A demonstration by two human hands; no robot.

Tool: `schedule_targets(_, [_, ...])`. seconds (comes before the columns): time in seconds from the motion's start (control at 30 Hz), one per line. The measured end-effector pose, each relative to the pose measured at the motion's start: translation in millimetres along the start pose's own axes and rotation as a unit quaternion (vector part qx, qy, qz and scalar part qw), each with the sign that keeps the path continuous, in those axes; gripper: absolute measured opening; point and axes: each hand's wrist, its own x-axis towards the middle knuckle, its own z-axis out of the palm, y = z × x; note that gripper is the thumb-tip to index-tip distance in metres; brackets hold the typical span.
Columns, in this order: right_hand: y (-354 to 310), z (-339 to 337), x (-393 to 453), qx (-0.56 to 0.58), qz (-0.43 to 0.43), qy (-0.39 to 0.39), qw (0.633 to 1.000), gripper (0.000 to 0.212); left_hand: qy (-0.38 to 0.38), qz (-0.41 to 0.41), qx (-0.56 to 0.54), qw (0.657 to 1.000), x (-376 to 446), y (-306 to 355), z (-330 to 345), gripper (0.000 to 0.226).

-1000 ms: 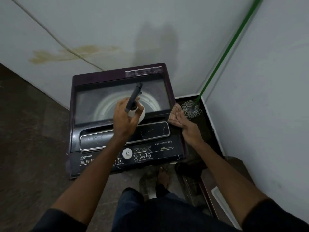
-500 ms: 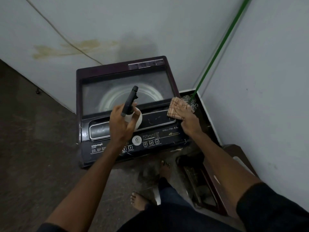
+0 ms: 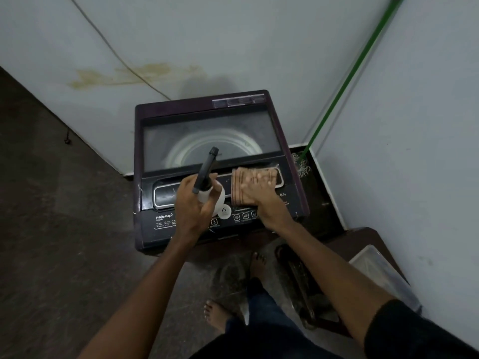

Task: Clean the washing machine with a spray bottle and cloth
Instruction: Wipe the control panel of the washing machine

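Observation:
A dark purple top-loading washing machine (image 3: pixel 155 229) stands in the room's corner, its glass lid closed over a white drum. My left hand (image 3: pixel 193 203) hovers above the control panel, gripping a white spray bottle (image 3: pixel 211 195) whose black nozzle points toward the lid. My right hand (image 3: pixel 259 193) lies flat on a tan striped cloth (image 3: pixel 239 180), pressing it against the right part of the panel's dark display strip. The fingers look blurred.
Pale walls close in behind and to the right. A green mop handle (image 3: pixel 347 81) leans in the corner beside the machine. A dark wooden stool with a white tray (image 3: pixel 378 265) stands at lower right. My bare feet (image 3: pixel 256 263) rest on the grey floor (image 3: pixel 64 255).
My right hand slid the cloth leftward from the machine's right edge onto the control panel. The left hand with the bottle stayed above the panel's middle. My view pulled back slightly.

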Motion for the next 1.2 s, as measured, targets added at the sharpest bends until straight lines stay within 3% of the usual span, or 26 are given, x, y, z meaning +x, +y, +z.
schedule_targets(0.1, [36,-19,-19,-0.033,-0.067,0.004,0.997,0.094,0.013,0.012,0.008,1.0,-5,-8,-8,0.029])
schedule_targets(0.2, [49,-41,3,-0.023,0.038,0.037,0.998,0.089,0.033,0.003,0.006,0.999,-2,-9,-12,0.032])
schedule_targets(0.3, [17,-36,37,0.025,0.128,0.072,0.989,0.085,0.033,0.005,0.008,0.999,3,-3,-6,0.012])
schedule_targets(0.37, [5,-21,36,0.026,0.084,0.039,0.995,0.089,0.028,0.002,0.012,1.0,7,2,-1,0.016])
schedule_targets(0.43, [20,-15,18,-0.014,-0.036,-0.014,0.999,0.097,0.024,-0.009,0.007,1.0,12,3,2,0.02])
schedule_targets(0.5, [47,-30,8,-0.027,-0.099,-0.037,0.994,0.1,0.033,-0.012,0.003,0.999,15,1,2,0.021])
schedule_targets(0.67, [35,-47,57,-0.012,0.053,0.014,0.998,0.085,0.056,-0.024,0.011,0.998,17,-1,6,0.018])
schedule_targets(0.77, [-3,-19,60,-0.009,-0.017,-0.014,1.0,0.09,0.069,-0.022,0.023,0.997,19,3,8,0.018])
schedule_targets(0.9, [27,-13,23,-0.051,-0.158,-0.088,0.982,0.102,0.065,-0.023,0.023,0.997,23,1,6,0.015])
schedule_targets(1.0, [34,-27,39,-0.046,-0.114,-0.073,0.99,0.099,0.07,-0.031,0.024,0.997,23,-5,3,0.013])
schedule_targets(1.1, [-13,-12,62,-0.038,-0.043,-0.041,0.997,0.096,0.098,-0.036,0.021,0.994,25,-7,1,0.021])
schedule_targets(1.2, [-30,4,56,-0.034,-0.107,-0.091,0.99,0.099,0.11,-0.044,0.015,0.993,25,-4,-5,0.012])
